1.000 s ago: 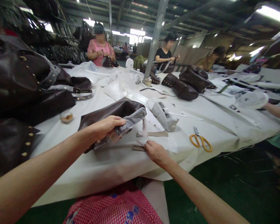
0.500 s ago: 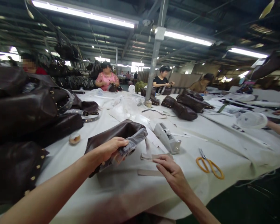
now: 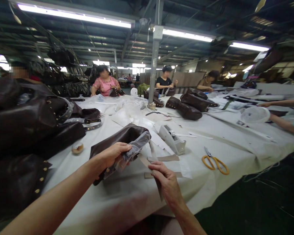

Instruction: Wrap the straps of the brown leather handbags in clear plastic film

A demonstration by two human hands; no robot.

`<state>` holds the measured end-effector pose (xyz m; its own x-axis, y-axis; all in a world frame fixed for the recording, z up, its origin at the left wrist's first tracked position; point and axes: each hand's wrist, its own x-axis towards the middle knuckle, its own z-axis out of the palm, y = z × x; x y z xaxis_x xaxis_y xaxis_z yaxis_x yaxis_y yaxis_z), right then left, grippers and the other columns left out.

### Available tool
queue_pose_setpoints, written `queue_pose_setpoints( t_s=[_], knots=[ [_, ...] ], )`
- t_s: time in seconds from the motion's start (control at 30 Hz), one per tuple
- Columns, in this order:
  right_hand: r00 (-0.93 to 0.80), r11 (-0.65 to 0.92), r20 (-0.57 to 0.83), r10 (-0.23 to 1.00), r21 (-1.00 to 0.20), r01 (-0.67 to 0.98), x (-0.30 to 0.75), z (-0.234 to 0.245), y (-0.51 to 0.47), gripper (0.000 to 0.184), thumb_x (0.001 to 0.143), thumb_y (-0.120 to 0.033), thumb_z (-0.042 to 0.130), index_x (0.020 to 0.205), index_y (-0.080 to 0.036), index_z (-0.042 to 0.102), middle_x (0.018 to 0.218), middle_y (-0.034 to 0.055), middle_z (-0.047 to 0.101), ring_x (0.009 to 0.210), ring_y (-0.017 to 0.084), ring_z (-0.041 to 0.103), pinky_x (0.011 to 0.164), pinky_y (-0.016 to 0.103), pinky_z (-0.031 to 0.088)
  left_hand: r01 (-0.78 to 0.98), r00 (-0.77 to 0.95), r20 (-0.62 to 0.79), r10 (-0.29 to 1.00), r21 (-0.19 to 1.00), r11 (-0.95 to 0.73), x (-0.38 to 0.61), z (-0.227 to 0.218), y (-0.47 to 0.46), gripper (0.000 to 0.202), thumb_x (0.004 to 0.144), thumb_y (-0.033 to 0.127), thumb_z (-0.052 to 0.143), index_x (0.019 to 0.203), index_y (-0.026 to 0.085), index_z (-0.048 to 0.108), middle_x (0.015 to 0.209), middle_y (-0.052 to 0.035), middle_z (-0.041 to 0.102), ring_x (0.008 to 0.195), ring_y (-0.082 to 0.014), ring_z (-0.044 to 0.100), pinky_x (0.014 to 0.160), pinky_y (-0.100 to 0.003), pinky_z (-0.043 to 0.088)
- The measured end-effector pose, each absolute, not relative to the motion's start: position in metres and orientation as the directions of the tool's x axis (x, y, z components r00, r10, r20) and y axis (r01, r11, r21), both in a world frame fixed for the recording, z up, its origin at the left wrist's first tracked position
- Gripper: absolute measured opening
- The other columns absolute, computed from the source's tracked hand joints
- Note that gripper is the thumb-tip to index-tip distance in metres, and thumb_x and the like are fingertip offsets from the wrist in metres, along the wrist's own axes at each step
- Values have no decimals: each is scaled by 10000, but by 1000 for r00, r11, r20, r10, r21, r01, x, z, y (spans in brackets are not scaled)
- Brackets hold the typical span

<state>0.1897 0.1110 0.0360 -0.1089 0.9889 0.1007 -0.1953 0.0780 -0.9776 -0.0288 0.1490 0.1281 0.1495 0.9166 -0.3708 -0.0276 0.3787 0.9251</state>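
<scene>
The white table (image 3: 237, 147) spreads across the view. At its near side a dark bag (image 3: 112, 138) sits tilted. A tape dispenser (image 3: 172, 140) stands to its right, and scissors (image 3: 214, 160) lie farther right. The left hand (image 3: 116, 153) is closed on the bag's plastic-covered part, thumb on top. The right hand (image 3: 165, 182), fingers nearly together, pinches a slanted strip (image 3: 145, 161), upper end near the bag

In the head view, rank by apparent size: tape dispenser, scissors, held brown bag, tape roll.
1. Held brown bag
2. Tape dispenser and scissors: similar in span, so unranked
3. Tape roll
</scene>
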Motion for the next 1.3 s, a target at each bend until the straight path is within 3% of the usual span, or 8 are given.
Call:
queue_pose_setpoints(
  t_s=[0.5,0.7,1.07,1.3],
  knots=[
    [-147,194,213,966,-972,-133,180,30,115,200,721,-369,725,826,-209,784,1043,88,655,962,247,601,818,333,493,-34,163,-356,920,930,365,-30,128,147,291,658,362,766,756,120,639,569,-25,630,454,-138,554,477,-292,512],
    [-154,201,210,966,-977,-70,184,36,117,195,726,-377,721,811,-214,786,1026,99,668,954,251,608,783,322,506,-36,209,-348,914,931,363,-34,130,146,306,649,363,783,767,123,636,610,-35,646,500,-152,586,502,-295,521],
    [-174,191,206,963,-977,-100,181,32,120,177,729,-339,707,822,-209,784,1028,90,671,886,221,618,714,290,499,-45,242,-333,911,934,353,-35,130,145,326,638,367,793,765,122,620,603,-24,632,485,-141,572,492,-277,503],
    [-119,247,254,960,-966,-74,167,36,126,160,697,-324,719,788,-213,789,971,84,694,942,254,624,856,373,501,-49,236,-343,909,930,364,-34,133,143,285,660,327,787,770,119,626,624,-26,642,509,-139,589,517,-272,509]
  ],
)
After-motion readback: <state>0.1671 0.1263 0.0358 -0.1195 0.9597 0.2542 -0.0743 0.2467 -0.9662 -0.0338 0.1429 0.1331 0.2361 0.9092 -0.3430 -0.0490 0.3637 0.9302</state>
